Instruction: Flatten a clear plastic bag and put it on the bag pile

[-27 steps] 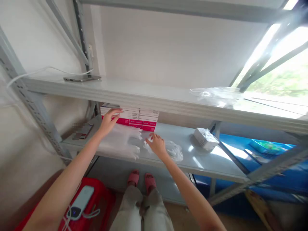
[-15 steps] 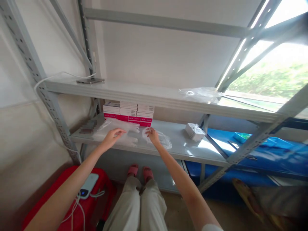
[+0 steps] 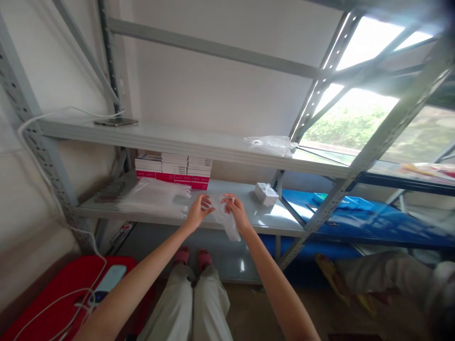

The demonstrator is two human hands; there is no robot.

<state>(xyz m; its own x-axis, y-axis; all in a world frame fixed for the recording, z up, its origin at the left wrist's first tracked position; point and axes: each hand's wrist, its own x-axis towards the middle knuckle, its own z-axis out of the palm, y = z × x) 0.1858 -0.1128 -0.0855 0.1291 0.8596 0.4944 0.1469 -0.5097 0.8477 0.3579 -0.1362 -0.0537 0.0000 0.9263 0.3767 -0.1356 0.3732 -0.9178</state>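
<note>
My right hand pinches a thin clear plastic glove that hangs down over the front edge of the lower shelf. Just left of it my left hand has its fingers spread, touching the same glove. A flat stack of clear plastic gloves lies on the shelf to the left of my hands. Behind them stands a row of white and pink boxes.
A small white packet sits on the lower shelf at right. The upper shelf carries a phone on a white cable and a clear bag. On the red stool below left lies a power bank. Blue sheeting lies right.
My left hand left the boxes and came to the right hand. The right hand lifted a glove off the shelf toward me. The view pulled back and turned right.
</note>
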